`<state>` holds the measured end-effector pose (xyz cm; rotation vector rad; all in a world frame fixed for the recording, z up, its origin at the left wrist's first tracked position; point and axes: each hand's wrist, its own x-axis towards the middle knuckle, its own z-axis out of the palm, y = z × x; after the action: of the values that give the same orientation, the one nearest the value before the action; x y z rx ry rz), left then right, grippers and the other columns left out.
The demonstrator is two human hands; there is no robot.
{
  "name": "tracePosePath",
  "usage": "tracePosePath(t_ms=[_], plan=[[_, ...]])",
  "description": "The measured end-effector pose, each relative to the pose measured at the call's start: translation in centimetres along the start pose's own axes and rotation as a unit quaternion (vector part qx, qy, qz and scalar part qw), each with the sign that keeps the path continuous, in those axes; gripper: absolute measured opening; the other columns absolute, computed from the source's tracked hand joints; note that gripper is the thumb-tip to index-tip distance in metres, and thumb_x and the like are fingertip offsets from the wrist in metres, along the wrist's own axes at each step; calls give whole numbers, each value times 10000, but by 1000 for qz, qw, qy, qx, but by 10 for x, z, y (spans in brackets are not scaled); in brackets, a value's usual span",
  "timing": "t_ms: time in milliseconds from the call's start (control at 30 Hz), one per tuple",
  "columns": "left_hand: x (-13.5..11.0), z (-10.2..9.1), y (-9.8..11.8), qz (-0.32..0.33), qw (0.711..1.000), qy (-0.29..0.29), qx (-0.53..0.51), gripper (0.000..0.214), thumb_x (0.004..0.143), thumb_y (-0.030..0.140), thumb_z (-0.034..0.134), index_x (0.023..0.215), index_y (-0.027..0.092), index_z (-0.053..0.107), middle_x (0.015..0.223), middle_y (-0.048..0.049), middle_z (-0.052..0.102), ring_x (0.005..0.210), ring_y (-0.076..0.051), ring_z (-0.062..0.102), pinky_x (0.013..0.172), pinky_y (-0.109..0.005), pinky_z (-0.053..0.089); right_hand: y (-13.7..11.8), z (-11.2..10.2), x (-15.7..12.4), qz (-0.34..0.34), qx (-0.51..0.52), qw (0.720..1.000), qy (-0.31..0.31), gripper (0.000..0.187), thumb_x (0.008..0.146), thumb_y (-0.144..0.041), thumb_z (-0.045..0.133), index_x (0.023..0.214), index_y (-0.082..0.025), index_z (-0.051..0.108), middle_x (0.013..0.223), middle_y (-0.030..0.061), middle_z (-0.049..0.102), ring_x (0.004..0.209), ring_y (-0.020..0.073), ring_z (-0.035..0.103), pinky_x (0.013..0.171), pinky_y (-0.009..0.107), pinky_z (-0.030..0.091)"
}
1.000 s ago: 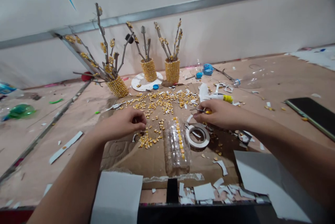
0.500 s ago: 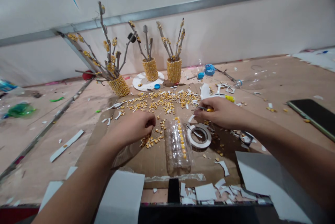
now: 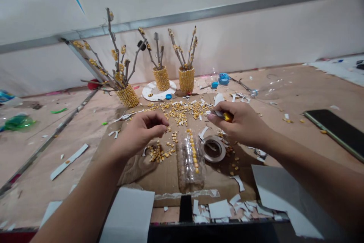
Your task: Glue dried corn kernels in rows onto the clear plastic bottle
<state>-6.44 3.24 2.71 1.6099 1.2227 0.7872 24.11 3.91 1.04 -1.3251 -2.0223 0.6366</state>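
Note:
My left hand [image 3: 148,127] is pinched closed above a small pile of corn kernels [image 3: 157,154]; whatever is between its fingertips is too small to make out. In my right hand [image 3: 237,119] is a yellow-handled tool with a grey metal blade [image 3: 218,113], pointing left. Between and below my hands a clear plastic bottle [image 3: 186,159] lies on the cardboard [image 3: 136,174], with a row of yellow kernels along its upper side. A roll of tape [image 3: 214,158] lies against the bottle's right side. More loose kernels [image 3: 182,114] spread beyond the hands.
Three kernel-covered pots with twigs [image 3: 127,96] [image 3: 161,79] [image 3: 186,80] stand at the back, one on a white disc [image 3: 146,93]. A phone [image 3: 335,129] lies at right. White paper sheets [image 3: 129,212] and scraps [image 3: 218,209] line the front edge. Another clear bottle [image 3: 270,89] lies behind.
My left hand has risen off the kernel pile and turned, its fingertips now pinched toward the bottle. My right hand keeps the bladed tool, shifted slightly. The camera view has moved a little.

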Motion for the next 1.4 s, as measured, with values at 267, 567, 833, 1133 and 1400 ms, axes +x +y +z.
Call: tracePosePath(t_ms=[267, 567, 833, 1133, 1400], plan=[[-15, 37, 11, -9, 975, -14, -222, 278, 745, 331, 963, 839, 156, 769, 750, -29, 736, 620, -112, 631, 596, -233, 534, -28, 12, -23, -237, 44, 969, 54, 48, 962, -252, 665, 929, -217, 658, 785, 0, 698, 663, 126, 597, 636, 263, 448], [-30, 57, 30, 27, 986, -5, -167, 220, 809, 359, 933, 858, 195, 794, 762, -33, 777, 678, -161, 707, 662, -288, 604, -29, 30, -31, -311, 76, 946, 46, 179, 923, -118, 654, 1068, -217, 685, 900, 32, 748, 755, 147, 662, 666, 274, 478], [-36, 64, 25, 100, 993, 54, -33, 100, 875, 295, 840, 938, 218, 837, 856, -49, 833, 748, -188, 753, 712, -320, 633, -37, 28, -33, -311, 58, 948, 43, 69, 914, -163, 642, 951, -220, 657, 788, 7, 689, 672, 137, 604, 621, 269, 448], [-32, 65, 22, -12, 976, 67, -208, 236, 772, 372, 926, 827, 195, 781, 676, -11, 756, 499, -111, 605, 493, -241, 508, -37, 22, -25, -266, -89, 956, 87, 567, 1072, -682, 425, 807, -203, 571, 651, -5, 548, 563, 133, 443, 569, 296, 268], [-33, 67, 12, -28, 961, 16, -275, 336, 781, 458, 951, 845, 174, 784, 641, 8, 705, 467, -58, 534, 453, -175, 431, -41, 26, -23, -256, -130, 957, 44, 752, 1104, -734, 218, 766, -184, 605, 667, 21, 558, 577, 142, 435, 584, 294, 228]])
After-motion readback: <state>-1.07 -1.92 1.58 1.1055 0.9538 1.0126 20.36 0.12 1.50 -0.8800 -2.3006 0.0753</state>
